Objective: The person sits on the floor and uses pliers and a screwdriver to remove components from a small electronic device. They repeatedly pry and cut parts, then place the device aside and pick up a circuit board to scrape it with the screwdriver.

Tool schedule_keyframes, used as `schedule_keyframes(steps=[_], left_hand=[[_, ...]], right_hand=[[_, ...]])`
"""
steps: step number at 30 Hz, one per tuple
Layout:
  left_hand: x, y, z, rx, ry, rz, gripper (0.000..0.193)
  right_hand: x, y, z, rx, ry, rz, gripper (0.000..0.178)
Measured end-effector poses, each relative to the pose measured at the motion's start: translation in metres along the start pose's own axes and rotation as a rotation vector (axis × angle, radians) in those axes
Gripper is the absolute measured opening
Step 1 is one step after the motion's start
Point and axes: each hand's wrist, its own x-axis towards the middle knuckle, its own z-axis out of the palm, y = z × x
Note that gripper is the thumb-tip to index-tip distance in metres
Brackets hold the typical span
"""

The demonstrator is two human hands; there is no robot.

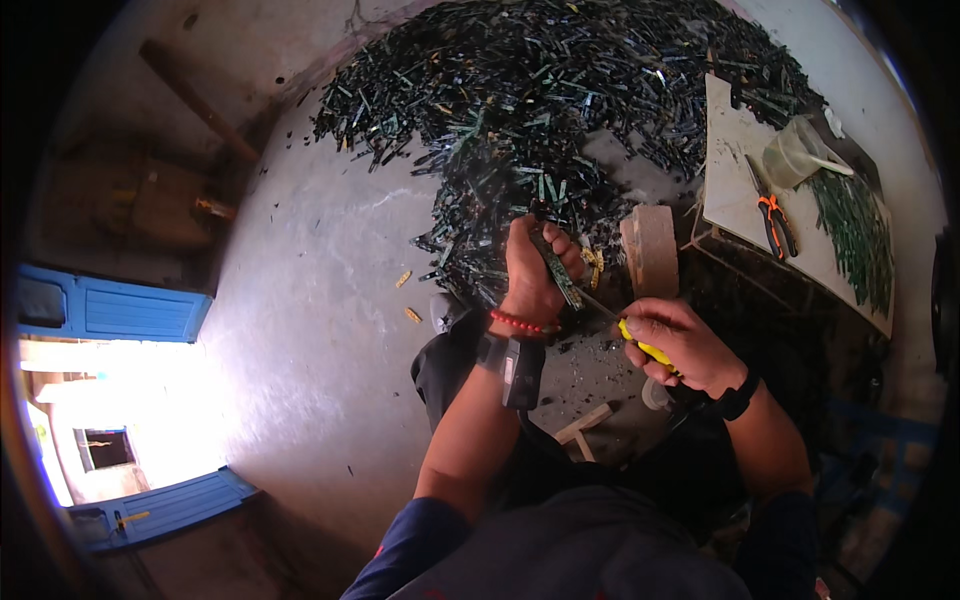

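Observation:
My left hand [535, 268] is closed around a narrow green circuit-board strip [558, 268], which slants down toward my right hand. In my right hand [682, 345], the fingers wrap the yellow handle of a screwdriver [648, 346]. Its thin shaft points left and up, reaching close to the lower end of the strip; whether the tip touches it I cannot tell. Beyond my left hand spreads a large heap of dark and green strips [520, 110]. A few yellowish strips [592, 262] lie just right of that hand, near a brown block [652, 250].
At right a pale board [735, 190] bears orange-and-black pliers [775, 225], a clear plastic cup [795, 152] and a pile of green strips [855, 235]. A wooden piece [585, 430] lies near my legs. Blue doors [135, 315] stand open on the left.

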Motion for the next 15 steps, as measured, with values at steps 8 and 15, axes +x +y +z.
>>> schedule_keyframes(steps=[8, 15], left_hand=[[0.005, -0.008, 0.000, 0.029, -0.018, -0.084, 0.035], [0.001, -0.013, 0.003, 0.009, -0.081, -0.120, 0.039]], right_hand=[[0.004, 0.002, -0.001, -0.056, 0.156, -0.064, 0.026], [0.002, -0.006, -0.006, -0.067, 0.063, -0.068, 0.029]])
